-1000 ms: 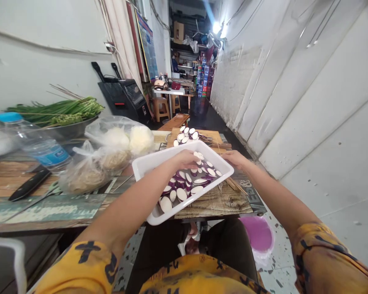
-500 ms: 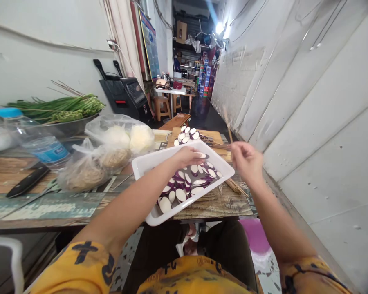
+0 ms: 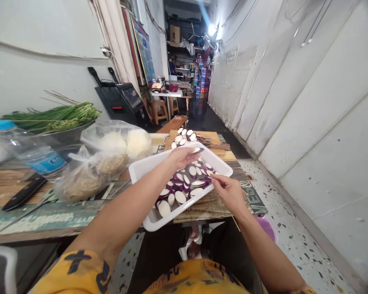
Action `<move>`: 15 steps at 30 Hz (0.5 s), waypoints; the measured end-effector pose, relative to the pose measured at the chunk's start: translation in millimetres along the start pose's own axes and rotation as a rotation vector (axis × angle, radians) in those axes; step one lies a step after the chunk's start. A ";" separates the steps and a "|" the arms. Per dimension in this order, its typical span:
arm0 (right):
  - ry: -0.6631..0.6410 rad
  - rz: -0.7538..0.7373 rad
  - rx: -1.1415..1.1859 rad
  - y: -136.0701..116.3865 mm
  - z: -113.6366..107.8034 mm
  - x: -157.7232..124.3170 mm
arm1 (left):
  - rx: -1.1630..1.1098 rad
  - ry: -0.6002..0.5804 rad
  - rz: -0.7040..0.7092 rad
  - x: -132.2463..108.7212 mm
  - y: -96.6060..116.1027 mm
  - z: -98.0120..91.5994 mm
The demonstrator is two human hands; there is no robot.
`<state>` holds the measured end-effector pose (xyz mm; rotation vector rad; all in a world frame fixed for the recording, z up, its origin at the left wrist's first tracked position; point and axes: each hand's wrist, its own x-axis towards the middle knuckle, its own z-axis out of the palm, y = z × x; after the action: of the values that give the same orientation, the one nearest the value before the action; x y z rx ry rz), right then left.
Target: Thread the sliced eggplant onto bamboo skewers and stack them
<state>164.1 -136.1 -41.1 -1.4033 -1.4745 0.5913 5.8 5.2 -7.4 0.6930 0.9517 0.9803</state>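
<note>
My left hand [image 3: 184, 157] is closed on an oval eggplant slice [image 3: 198, 150], white with a dark purple edge, above the white tray [image 3: 155, 225]. My right hand [image 3: 230, 195] pinches a thin wooden skewer [image 3: 236, 224] over the tray's right side. One end of the skewer points up toward my left hand, and the other sticks out below my right wrist. Inside the tray lie many loose eggplant slices [image 3: 180, 197], white-faced with purple skin. Beyond the tray, a stack of eggplant pieces [image 3: 182, 139] rests on a wooden cutting board [image 3: 214, 138].
Left on the table are a black-handled knife [image 3: 24, 193], a water bottle [image 3: 46, 157] and plastic bags of food [image 3: 84, 179]. A metal bowl [image 3: 70, 132] holds green stalks [image 3: 64, 113]. A white wall [image 3: 325, 122] stands at the right.
My right hand has come down and left from beside the tray, bringing the skewer from upright to near my left hand. My left hand still holds an eggplant slice; the view has shifted slightly.
</note>
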 end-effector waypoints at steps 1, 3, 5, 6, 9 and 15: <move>0.000 0.006 -0.003 0.1 0.4 -1.0 | -0.012 -0.001 -0.012 0.5 0.3 -0.2; 0.003 0.011 0.000 0.8 1.4 -2.3 | -0.023 0.002 -0.028 0.9 0.5 -0.1; 0.007 0.012 0.016 1.1 2.1 -2.3 | -0.026 -0.003 -0.034 0.4 0.4 0.6; 0.009 0.011 0.022 1.0 2.3 -2.1 | -0.027 -0.008 -0.036 -0.1 0.4 1.1; 0.018 0.016 0.028 0.0 2.2 -1.5 | -0.034 -0.020 -0.043 -2.2 1.1 2.9; 0.036 0.020 0.005 -2.2 2.7 -3.1 | -0.027 -0.022 -0.014 -9.1 2.8 7.1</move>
<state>160.3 -138.8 -41.3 -1.4196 -1.4311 0.5794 9.0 -2.4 1.2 0.6728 0.9214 0.9695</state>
